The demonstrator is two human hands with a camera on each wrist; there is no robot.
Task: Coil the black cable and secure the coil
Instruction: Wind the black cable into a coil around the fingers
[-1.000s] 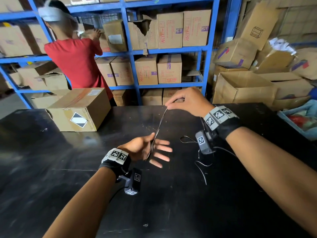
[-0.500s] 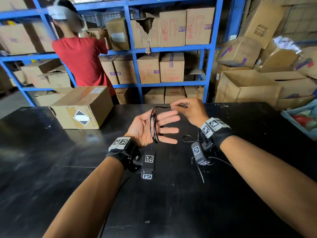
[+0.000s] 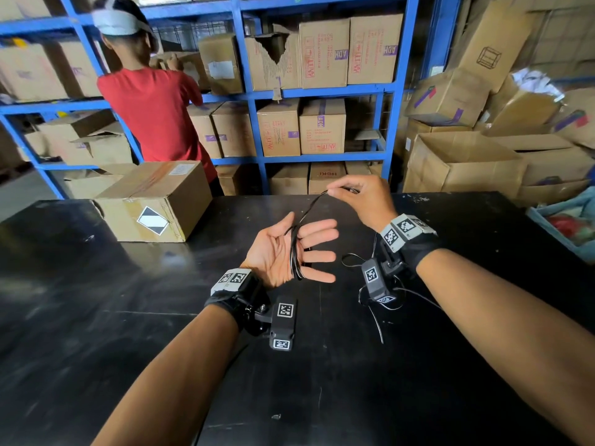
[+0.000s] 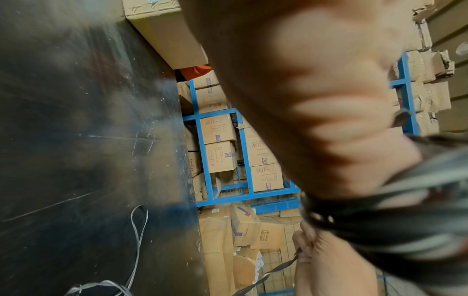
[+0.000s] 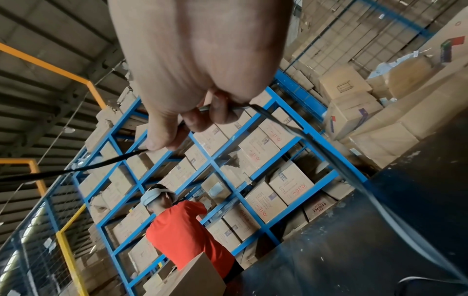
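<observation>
thin, glossy black cable (image 3: 295,252) is looped in several turns around the straight, spread fingers of the left hand (image 3: 283,252), palm up above the table (image 3: 96,317). from the loops a strand rises to the right hand (image 3: 363,197), whose thumb and fingertips pinch it, held higher and just beyond the left. more slack cable lies in loose curls on the scuffed black tabletop under the right wrist. a taped cardboard box (image 3: 154,204) with a black-and-white diamond label sits on the table's far left. behind, a person in a red shirt (image 3: 154,114) faces blue steel shelving (image 3: 322,91) stacked with cartons.
</observation>
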